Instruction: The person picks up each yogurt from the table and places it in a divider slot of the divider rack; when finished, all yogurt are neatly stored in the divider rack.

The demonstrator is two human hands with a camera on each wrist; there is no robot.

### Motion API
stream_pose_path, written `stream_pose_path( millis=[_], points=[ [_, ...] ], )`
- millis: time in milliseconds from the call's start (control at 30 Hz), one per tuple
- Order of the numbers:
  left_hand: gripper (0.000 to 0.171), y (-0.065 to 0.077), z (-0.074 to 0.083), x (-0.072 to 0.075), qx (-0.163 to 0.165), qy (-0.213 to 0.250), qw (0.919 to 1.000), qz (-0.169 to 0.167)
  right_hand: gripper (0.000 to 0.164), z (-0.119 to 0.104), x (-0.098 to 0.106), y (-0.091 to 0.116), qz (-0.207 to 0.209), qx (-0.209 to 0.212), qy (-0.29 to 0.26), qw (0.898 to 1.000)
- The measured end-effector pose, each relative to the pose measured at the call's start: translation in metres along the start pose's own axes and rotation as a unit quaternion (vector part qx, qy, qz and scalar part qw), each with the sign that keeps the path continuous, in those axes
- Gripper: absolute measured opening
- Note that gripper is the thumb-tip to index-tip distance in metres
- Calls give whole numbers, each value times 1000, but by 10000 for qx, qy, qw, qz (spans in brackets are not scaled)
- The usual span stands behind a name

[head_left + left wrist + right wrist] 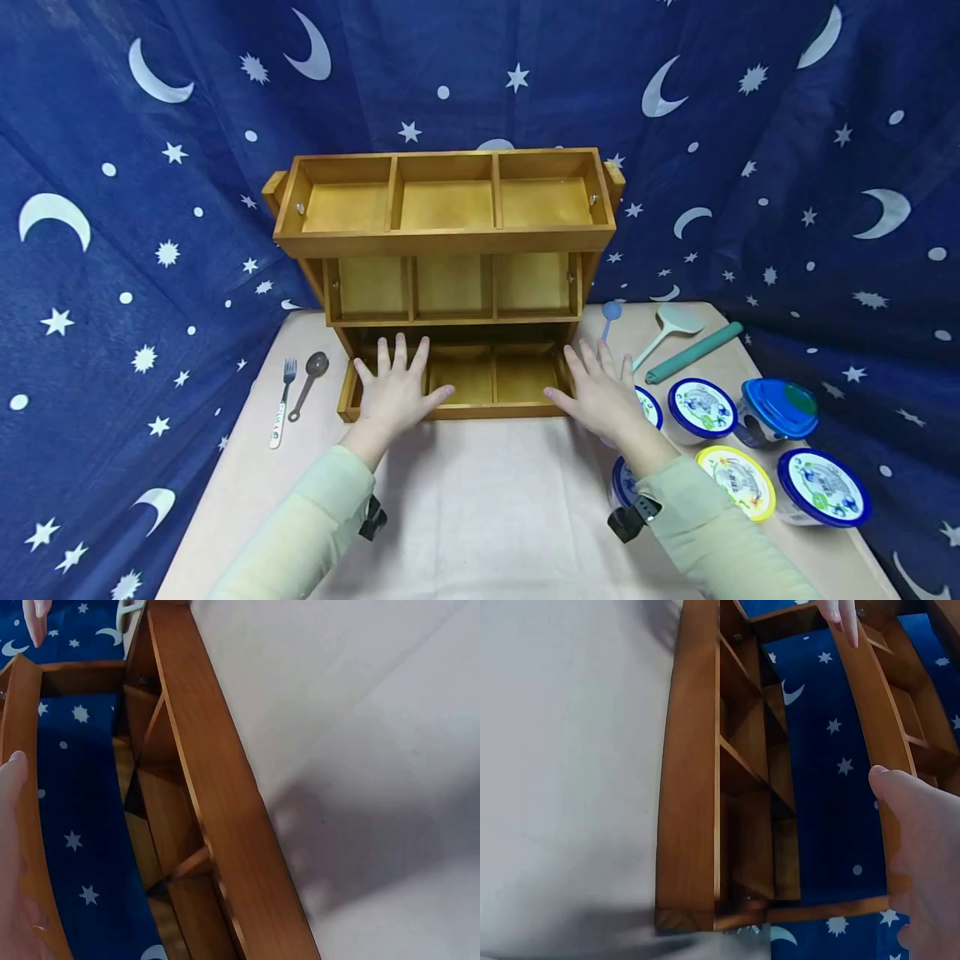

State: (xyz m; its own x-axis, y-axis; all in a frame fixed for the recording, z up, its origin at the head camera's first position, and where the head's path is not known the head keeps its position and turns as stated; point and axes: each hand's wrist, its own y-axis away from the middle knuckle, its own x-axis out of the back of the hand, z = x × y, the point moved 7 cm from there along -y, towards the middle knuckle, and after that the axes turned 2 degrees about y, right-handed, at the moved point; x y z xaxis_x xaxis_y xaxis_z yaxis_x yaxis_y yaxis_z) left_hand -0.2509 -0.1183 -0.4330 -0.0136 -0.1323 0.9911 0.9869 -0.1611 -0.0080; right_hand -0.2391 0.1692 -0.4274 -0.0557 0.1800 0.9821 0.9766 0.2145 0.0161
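A three-tier wooden rack (444, 244) with three compartments per tier stands at the back of the table. My left hand (395, 390) is over the left end of its bottom tier (465, 412), fingers spread and straight. At the right end my right hand (602, 397) is held the same way. In the right wrist view, the thumb (911, 799) overlaps the front board of the tier above. The left wrist view shows the left thumb (10, 780) beside a similar board. Whether either hand touches the wood, I cannot tell. Neither holds anything.
On the left lie a fork (281, 408) and a spoon (309, 383). To the right are a blue spoon (611, 311), a pale spatula (677, 320), a green stick (693, 353) and several lidded tubs (702, 407). A star-patterned blue cloth (450, 50) hangs behind.
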Motion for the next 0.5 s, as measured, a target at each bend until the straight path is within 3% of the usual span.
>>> stream_pose_path(
  millis=[267, 500],
  points=[
    [98, 2, -16, -5, 178, 187, 9997, 49, 89, 18, 0, 2, -36, -236, -67, 9997],
    [105, 4, -41, -18, 461, 366, 9982, 86, 95, 44, -1, 4, -78, -520, -285, 9982]
  ],
)
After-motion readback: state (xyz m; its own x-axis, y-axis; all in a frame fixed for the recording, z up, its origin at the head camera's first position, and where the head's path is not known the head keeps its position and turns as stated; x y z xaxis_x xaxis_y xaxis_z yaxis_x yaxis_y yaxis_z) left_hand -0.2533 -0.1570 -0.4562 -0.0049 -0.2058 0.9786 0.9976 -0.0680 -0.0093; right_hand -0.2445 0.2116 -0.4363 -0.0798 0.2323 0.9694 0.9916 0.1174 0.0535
